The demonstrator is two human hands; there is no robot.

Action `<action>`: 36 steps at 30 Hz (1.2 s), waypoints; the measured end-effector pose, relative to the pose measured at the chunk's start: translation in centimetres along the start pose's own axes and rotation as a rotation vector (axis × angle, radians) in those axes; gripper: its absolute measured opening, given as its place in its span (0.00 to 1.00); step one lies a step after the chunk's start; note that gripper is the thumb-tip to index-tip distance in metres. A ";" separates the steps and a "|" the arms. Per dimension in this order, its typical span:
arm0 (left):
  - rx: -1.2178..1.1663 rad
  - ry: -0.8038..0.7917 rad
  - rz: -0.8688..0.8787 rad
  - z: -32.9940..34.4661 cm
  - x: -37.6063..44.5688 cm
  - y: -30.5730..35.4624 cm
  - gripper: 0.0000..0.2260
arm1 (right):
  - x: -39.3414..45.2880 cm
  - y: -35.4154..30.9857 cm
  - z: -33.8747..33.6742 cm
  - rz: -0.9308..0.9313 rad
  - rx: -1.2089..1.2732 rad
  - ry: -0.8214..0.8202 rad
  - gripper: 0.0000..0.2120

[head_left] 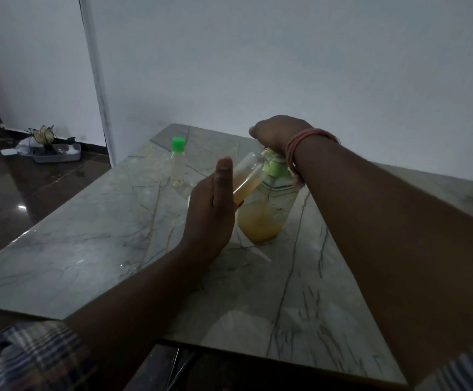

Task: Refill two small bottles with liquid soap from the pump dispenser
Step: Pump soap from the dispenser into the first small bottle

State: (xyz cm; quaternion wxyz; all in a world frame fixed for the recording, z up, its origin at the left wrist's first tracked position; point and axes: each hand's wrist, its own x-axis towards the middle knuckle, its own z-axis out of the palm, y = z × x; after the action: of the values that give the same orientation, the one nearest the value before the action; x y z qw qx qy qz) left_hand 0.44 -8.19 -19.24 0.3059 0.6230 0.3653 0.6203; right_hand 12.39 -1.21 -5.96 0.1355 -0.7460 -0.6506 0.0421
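Observation:
A clear pump dispenser (263,218) with a green pump top stands on the marble table (88,235), its lower part holding yellow soap. My right hand (277,134) presses down on the pump head. My left hand (212,213) holds a small clear bottle (248,179) tilted, its open mouth up at the pump's spout; yellow liquid fills about half of it. A second small bottle (177,162) with a green cap stands upright farther back on the table, nearly empty, apart from both hands.
The table's near edge runs across the bottom of the view, with dark floor to the left. A grey tray (57,155) with small items lies on the floor by the wall. A white wall rises right behind the table.

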 end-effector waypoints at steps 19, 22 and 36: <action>0.038 0.004 0.001 -0.1 -0.1 0.1 0.36 | 0.2 0.0 -0.1 0.012 0.046 0.069 0.14; 0.028 0.020 0.007 -0.1 0.0 0.2 0.36 | 0.2 0.0 0.2 0.008 0.008 0.057 0.14; 0.023 0.010 0.016 0.0 -0.1 0.0 0.28 | -0.7 -0.3 -0.2 0.014 0.057 0.011 0.15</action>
State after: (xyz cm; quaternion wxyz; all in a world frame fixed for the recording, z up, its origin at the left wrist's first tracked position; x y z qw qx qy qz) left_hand 0.48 -8.29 -19.26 0.2919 0.6261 0.3691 0.6217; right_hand 12.06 -1.88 -5.83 0.1600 -0.7467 -0.6431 0.0572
